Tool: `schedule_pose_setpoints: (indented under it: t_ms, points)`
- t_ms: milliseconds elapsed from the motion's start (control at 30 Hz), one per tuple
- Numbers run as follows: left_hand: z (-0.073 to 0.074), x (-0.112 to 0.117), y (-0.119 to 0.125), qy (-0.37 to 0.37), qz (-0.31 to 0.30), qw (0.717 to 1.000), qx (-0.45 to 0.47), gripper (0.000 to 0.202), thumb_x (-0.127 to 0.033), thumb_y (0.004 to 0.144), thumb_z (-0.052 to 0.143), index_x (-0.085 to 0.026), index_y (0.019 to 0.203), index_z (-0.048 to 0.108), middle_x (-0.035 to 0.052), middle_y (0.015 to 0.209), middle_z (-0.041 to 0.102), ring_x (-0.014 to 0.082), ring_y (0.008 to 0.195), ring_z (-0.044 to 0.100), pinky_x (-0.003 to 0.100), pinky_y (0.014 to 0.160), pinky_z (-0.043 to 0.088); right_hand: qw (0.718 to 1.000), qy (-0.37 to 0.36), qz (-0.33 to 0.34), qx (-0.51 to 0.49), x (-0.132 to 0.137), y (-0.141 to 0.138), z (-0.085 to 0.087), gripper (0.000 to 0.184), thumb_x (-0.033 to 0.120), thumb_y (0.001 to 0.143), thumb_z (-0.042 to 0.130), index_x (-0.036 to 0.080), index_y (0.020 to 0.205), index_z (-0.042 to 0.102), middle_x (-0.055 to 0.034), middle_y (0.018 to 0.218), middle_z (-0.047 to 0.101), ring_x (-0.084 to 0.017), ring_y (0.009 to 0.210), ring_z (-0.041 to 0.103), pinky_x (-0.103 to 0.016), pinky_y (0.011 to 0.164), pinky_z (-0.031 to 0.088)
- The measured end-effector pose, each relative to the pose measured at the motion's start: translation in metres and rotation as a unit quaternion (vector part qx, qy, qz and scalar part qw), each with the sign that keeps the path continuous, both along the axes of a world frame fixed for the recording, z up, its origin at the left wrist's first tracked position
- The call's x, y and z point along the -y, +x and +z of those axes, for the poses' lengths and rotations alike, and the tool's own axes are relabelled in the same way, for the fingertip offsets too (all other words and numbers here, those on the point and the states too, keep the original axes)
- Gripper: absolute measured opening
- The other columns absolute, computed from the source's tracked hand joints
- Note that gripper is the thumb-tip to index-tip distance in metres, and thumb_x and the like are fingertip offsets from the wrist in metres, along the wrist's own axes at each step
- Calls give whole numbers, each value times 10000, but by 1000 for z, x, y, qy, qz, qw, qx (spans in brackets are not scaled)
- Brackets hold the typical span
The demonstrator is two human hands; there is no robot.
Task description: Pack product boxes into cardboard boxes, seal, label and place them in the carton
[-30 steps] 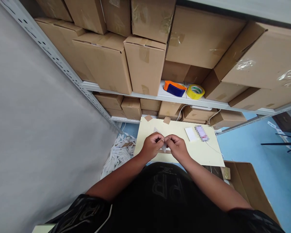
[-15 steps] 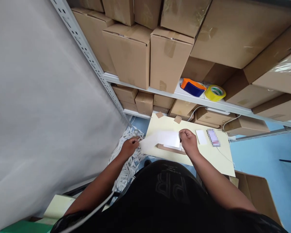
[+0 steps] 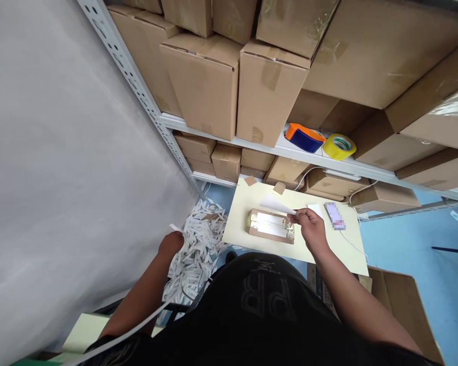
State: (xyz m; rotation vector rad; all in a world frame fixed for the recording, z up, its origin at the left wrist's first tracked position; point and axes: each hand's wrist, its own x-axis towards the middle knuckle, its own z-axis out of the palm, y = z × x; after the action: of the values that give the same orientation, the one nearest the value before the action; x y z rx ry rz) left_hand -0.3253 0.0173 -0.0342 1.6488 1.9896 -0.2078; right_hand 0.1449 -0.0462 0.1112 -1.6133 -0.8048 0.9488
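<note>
My right hand [image 3: 311, 227] is closed on one end of a white sheet [image 3: 275, 204], perhaps a label, which juts leftward above the table. Below the sheet lies a small cardboard box [image 3: 260, 235], its top bearing a white label and clear tape at both ends. My left hand [image 3: 171, 243] is off to the left, near the wall, over a heap of white paper strips [image 3: 198, 234] on the floor. A white paper strip [image 3: 176, 229] sticks out of that hand; its fingers are mostly hidden.
The cream table [image 3: 328, 254] carries a phone [image 3: 335, 216] with a cable, a white pad [image 3: 315, 208] and cardboard scraps [image 3: 279, 188]. Behind it a shelf [image 3: 252, 143] holds several cardboard boxes [image 3: 202, 91], an orange-and-blue tape dispenser [image 3: 304, 138] and a yellow tape roll [image 3: 339, 146].
My left hand has moved left and down, away from the sheet, with a strip in it. My right hand has shifted slightly right with the sheet, and the box top now shows.
</note>
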Motion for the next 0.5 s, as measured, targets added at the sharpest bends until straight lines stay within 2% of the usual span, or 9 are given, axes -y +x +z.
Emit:
schedule_pose_setpoints:
  t_ms: [100, 233, 367, 433, 500]
  points:
    - [6, -14, 23, 12, -11, 1000, -4, 375, -319, 917, 450, -115, 1033, 741, 206, 1063, 744, 341, 1039, 687, 371, 856, 473, 999, 31, 3, 25, 11, -1, -7, 155, 352, 829, 690, 202, 794, 706, -76, 1051, 775, -245, 1008, 714, -441, 974, 545]
    - [22, -36, 51, 27, -26, 998, -53, 564, -482, 993, 325, -94, 1075, 725, 241, 1094, 725, 374, 1046, 677, 418, 837, 483, 997, 32, 18, 72, 22, 0, -20, 137, 299, 839, 645, 207, 766, 716, -74, 1076, 778, -250, 1088, 687, -451, 1040, 503]
    - [42, -55, 69, 22, -43, 995, -92, 497, -451, 978, 377, -96, 1067, 713, 246, 1120, 719, 363, 1045, 677, 399, 816, 484, 991, 50, 30, 123, 31, 7, -29, 130, 280, 857, 618, 226, 797, 719, -67, 1095, 773, -253, 1102, 686, -445, 1020, 515]
    - [56, -58, 87, 35, -70, 996, -43, 451, -459, 970, 405, -136, 969, 720, 213, 1074, 740, 343, 1033, 684, 375, 812, 484, 981, 75, 50, 170, 36, 10, -31, 119, 245, 859, 607, 240, 812, 716, -64, 1115, 767, -249, 1103, 690, -435, 1009, 522]
    - [70, -54, 115, 37, -110, 989, 92, 464, -521, 968, 417, -180, 857, 711, 154, 982, 763, 307, 983, 700, 348, 798, 487, 971, 103, 74, 202, 40, 11, -31, 126, 206, 855, 595, 247, 812, 705, -65, 1137, 760, -246, 1102, 695, -428, 997, 530]
